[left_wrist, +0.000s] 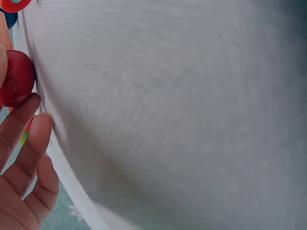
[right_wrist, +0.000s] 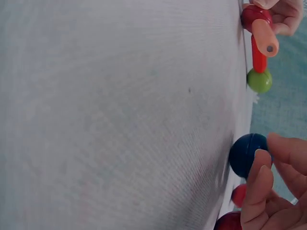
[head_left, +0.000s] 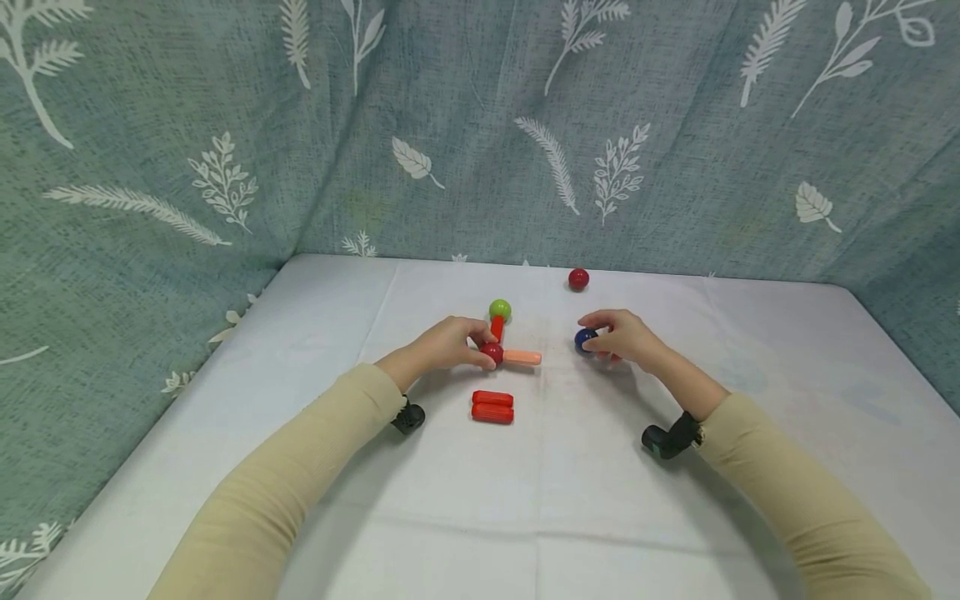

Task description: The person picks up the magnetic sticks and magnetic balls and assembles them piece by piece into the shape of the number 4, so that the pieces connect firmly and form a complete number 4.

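My left hand (head_left: pixel 453 342) pinches a glossy red ball (head_left: pixel 492 354) between thumb and fingers. From that ball a peach-coloured stick (head_left: pixel 522 357) points right, and a red stick (head_left: pixel 497 329) leads away to a green ball (head_left: pixel 500 310). In the left wrist view the red ball (left_wrist: pixel 18 79) shows at the fingertips. To the right, my right hand (head_left: pixel 622 335) holds a dark blue ball (head_left: pixel 585 339) by its fingertips, close over the table. Beneath this hand, partly hidden, the right wrist view shows a small red piece (right_wrist: pixel 239 195) and a darker red ball (right_wrist: pixel 228 222).
Two red ridged sticks (head_left: pixel 492 406) lie side by side on the white-covered table (head_left: pixel 480 500), nearer to me. Another red ball (head_left: pixel 578 279) sits near the back edge. A blue-green leaf-patterned curtain (head_left: pixel 480 150) hangs behind the table. Each wrist wears a black camera.
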Demonstrator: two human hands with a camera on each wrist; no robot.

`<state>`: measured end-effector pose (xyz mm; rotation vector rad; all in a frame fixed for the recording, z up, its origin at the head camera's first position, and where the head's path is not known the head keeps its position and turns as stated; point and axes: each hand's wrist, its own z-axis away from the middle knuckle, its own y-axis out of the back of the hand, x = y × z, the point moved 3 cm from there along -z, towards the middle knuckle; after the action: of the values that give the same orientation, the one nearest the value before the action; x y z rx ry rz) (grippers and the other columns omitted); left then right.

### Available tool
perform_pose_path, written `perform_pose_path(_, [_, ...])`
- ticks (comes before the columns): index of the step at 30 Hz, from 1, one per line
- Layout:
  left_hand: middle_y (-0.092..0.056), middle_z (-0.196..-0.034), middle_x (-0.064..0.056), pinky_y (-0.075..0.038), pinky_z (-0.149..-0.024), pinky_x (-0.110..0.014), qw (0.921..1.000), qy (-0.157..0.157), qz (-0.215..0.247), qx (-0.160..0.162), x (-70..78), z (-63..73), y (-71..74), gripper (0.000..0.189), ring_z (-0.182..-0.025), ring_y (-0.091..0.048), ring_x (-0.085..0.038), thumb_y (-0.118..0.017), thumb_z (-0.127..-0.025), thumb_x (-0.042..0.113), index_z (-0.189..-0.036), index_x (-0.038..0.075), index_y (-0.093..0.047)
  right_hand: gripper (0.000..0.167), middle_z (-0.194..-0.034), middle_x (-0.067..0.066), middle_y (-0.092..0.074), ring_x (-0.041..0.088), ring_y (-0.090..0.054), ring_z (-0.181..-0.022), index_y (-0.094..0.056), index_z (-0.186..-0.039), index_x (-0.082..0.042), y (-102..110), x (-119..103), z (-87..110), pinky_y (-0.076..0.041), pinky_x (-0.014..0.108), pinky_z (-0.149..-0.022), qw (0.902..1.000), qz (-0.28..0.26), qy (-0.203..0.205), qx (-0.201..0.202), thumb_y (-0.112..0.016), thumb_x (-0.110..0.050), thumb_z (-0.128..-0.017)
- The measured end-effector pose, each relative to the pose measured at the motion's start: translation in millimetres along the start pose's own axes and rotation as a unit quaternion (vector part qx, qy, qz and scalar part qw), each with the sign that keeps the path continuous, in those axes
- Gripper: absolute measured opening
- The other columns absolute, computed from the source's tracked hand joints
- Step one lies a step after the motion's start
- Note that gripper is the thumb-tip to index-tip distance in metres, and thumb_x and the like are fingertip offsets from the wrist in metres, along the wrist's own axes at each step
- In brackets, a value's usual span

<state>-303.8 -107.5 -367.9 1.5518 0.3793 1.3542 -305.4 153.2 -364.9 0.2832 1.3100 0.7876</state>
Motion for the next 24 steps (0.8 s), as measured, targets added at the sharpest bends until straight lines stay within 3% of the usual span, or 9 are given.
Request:
perform_pose_path(15, [-0.065,-0.093,-0.001,-0.041,-0.083,-0.032,0.9999,-0.013,0.002,0.006,2.4,2.7,2.3,0.026,-0.091,-0.056,-0.016,-0.076,-0.074,0.020,-0.096,0.011,-0.065,0.043,-0.122,0.016,-0.051,0.011,-0.054,-0.071,-0.054,-0.123,-0.003,-17,-7,5.6,-0.047,0.023,-0.063,0.9986,0.000,0.005,-0.053,-0.067,-0.012,-0.082])
perform_pose_path(24, [-0.064,-0.092,0.000,-0.040,-0.079,-0.030,1.0000,0.000,-0.006,0.003,0.6,-0.4,0.2,0.026,-0.087,-0.054,-0.015,-0.076,-0.075,0.023,-0.096,0.013,-0.064,0.040,-0.113,0.012,-0.053,0.015,-0.051,-0.079,-0.055,-0.118,-0.005,-30,-12,7.4,-0.045,0.022,-0.065,0.9970,0.007,0.024,-0.074,-0.068,-0.012,-0.081])
